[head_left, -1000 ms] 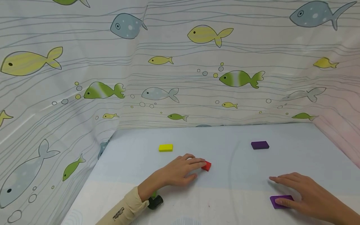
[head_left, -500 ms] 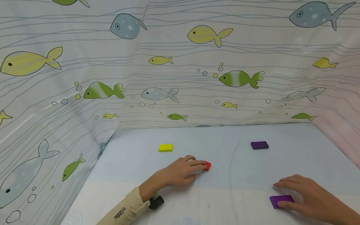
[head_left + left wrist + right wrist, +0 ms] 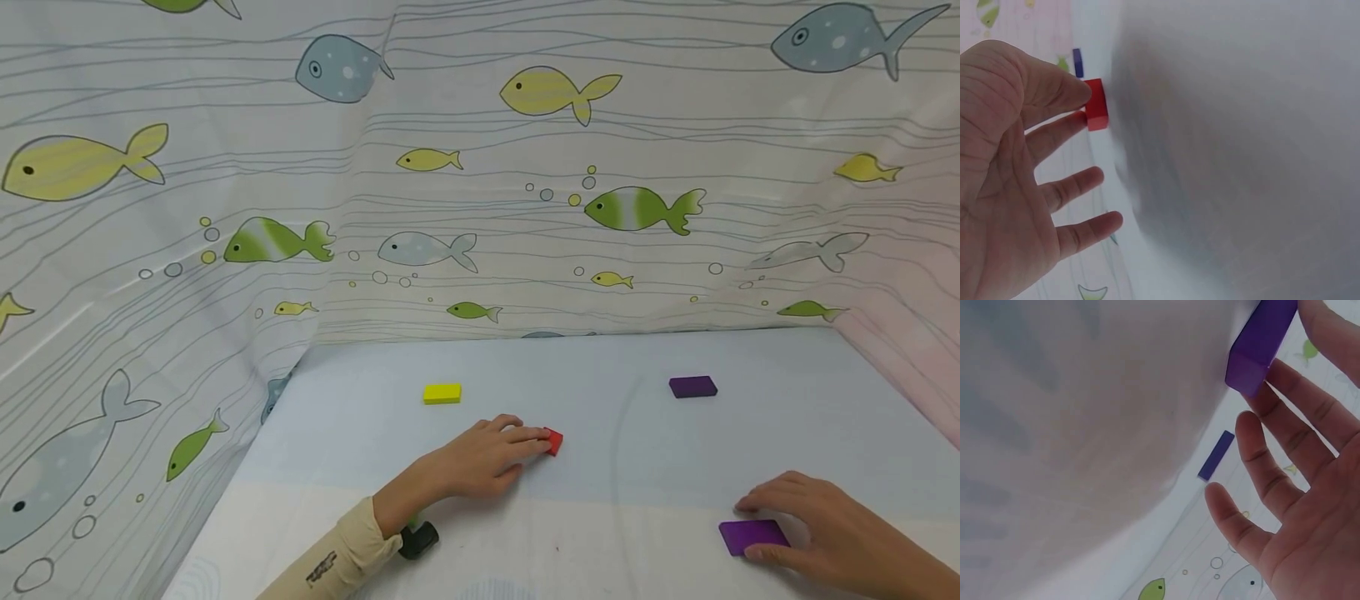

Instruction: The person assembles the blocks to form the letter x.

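Fish-printed sheeting point(image 3: 420, 204) rises to the left of the red block point(image 3: 555, 442), runs on behind it and carries round to its right, where it turns pinkish. A beige sleeve point(image 3: 333, 554) with a dark mark on it lies left of the red block and nearer the viewer. Beside its cuff, also left and nearer than the red block, is a small black object point(image 3: 418, 542) with a bit of green, partly hidden. A yellow block point(image 3: 442, 394) sits left of and beyond the red block.

The left hand point(image 3: 476, 467) reaches in from the red block's left, its fingertips touching it; the other fingers are spread, and whether the thumb touches the block I cannot tell. The red block itself lies on the pale surface point(image 3: 615, 542).

A dark purple block point(image 3: 693, 387) is beyond the red block to its right. The brighter purple block point(image 3: 752, 537) lies right of the red block and nearer the viewer. Rightmost is the right hand point(image 3: 832, 525), its thumb over that block's near edge and its fingers spread and loosely bent; whether their tips touch, I cannot tell.
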{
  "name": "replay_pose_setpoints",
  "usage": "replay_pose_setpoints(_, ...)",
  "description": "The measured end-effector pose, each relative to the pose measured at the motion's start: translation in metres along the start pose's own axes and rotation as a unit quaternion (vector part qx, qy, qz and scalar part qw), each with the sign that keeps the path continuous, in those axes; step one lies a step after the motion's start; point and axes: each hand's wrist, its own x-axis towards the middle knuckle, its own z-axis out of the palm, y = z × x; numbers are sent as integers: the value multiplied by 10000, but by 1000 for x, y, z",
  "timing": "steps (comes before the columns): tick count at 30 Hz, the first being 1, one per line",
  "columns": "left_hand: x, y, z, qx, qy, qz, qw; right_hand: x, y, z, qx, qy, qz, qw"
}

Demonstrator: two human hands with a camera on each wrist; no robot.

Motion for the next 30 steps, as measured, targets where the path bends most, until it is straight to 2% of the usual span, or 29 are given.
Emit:
replay_pose_setpoints(10, 1, 0, 0, 38, -6, -25, 10000, -1, 5, 0, 44, 31, -453, 9990)
replay_pose_setpoints(24, 4, -4, -1, -124, -12, -46, 9999, -2, 6, -1, 94, -95, -249, 9996)
replay_pose_setpoints(27, 4, -4, -2, -187, -12, -53, 9998, -3, 6, -1, 140, -62, -288, 9995)
replay_pose_setpoints(30, 4, -4, -2, -256, -21, -59, 9997, -2, 7, 1, 201, 238, -593, 9978)
